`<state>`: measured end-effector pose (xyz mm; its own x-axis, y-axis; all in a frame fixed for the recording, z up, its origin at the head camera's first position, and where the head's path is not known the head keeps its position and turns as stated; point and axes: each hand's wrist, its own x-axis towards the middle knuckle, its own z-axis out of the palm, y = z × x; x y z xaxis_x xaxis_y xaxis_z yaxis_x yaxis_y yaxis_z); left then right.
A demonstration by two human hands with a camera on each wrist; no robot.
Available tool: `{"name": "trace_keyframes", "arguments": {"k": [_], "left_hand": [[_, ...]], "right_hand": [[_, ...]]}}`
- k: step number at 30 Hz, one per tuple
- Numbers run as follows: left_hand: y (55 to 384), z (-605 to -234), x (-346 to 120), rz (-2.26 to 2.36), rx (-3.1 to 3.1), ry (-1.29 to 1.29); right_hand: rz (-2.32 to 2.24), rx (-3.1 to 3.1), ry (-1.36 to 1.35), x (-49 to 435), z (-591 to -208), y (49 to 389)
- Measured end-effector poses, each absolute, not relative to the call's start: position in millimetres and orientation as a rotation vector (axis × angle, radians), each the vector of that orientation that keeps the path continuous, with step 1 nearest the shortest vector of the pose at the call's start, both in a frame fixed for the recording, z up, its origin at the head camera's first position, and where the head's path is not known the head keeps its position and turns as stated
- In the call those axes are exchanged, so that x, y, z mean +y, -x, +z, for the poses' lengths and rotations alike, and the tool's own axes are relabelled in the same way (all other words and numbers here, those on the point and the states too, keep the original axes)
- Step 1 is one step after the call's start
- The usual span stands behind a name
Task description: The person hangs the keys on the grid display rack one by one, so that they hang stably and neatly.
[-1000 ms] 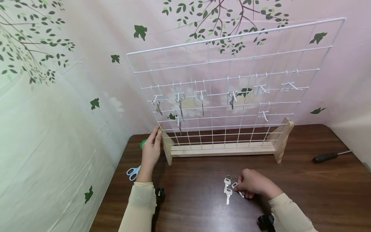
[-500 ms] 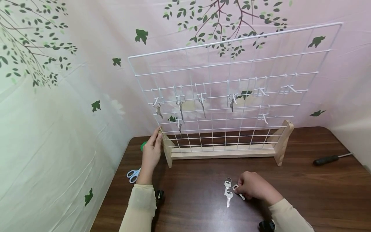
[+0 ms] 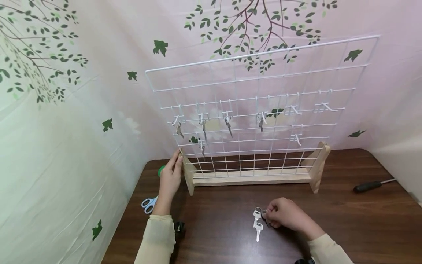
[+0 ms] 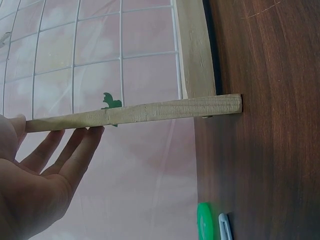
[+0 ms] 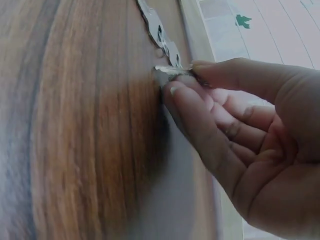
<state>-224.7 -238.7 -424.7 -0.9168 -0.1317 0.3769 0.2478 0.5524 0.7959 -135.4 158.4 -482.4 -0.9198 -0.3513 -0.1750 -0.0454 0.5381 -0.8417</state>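
A white wire grid stands in a wooden base (image 3: 250, 180) across the table. My left hand (image 3: 169, 181) grips its left wooden end piece (image 4: 135, 112), thumb on one face and fingertips on the other. My right hand (image 3: 287, 215) pinches a silver key (image 5: 172, 71) between thumb and forefinger, low over the table. Beside it lie two silver keys (image 3: 258, 227) joined with a ring (image 3: 258, 210). Several keys, such as the leftmost key (image 3: 179, 129), hang from white hooks on the grid's left and middle. Three hooks at the right, including the lower hook (image 3: 298, 139), carry nothing.
Blue-handled scissors (image 3: 149, 205) and a green round object (image 3: 160, 171) lie at the table's left. A screwdriver (image 3: 367, 186) with a dark handle rests at the right. Behind the grid hangs a leaf-printed cloth (image 3: 108, 73).
My right hand has lifted and turned the pinched key, which lay slanted beside the other keys. The left hand keeps its grip on the end piece. The head view has shifted slightly.
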Motion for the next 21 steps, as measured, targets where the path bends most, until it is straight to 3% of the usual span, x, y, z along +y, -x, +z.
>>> {"name": "trace_keyframes", "arguments": {"k": [10, 21], "left_hand": [[218.9, -425.5, -241.3, -1.325, -2.402, 0.061], [220.8, -424.2, -237.5, -1.313, -2.401, 0.082]], "right_hand": [[-1.657, 2.274, 0.305, 174.7, -466.9, 133.9], [-1.87, 2.379, 0.292, 187.9, -411.0, 127.0]]}}
